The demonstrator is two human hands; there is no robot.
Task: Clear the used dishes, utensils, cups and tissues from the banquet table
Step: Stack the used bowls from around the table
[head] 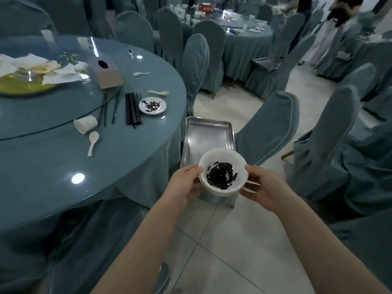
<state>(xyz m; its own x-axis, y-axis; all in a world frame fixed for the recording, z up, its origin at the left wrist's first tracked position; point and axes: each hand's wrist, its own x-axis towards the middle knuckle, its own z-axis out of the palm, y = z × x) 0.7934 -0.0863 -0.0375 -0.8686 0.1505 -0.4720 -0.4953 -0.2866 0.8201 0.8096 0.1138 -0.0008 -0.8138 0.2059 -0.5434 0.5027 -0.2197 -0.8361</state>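
Both my hands hold a stack of white bowls (pixel 222 175) with dark food scraps inside, above the near end of a steel tray (pixel 209 134). My left hand (pixel 184 185) grips the left rim with its thumb on top. My right hand (pixel 262 187) grips the right rim and also holds a white spoon handle. On the round blue banquet table (pixel 63 166) lie a small white plate (pixel 152 105) with dark scraps, a bundle of black chopsticks (pixel 133 110), a tipped paper cup (pixel 86 123), several white spoons (pixel 93 142) and used tissues (pixel 61 73).
A tissue box (pixel 106 72) stands on the glass turntable (pixel 42 107) beside a large dirty platter (pixel 23 81). Covered chairs (pixel 269 128) flank the tray on both sides. Another steel tray (pixel 267 63) rests on a chair farther back. A person (pixel 337 22) stands at the far right.
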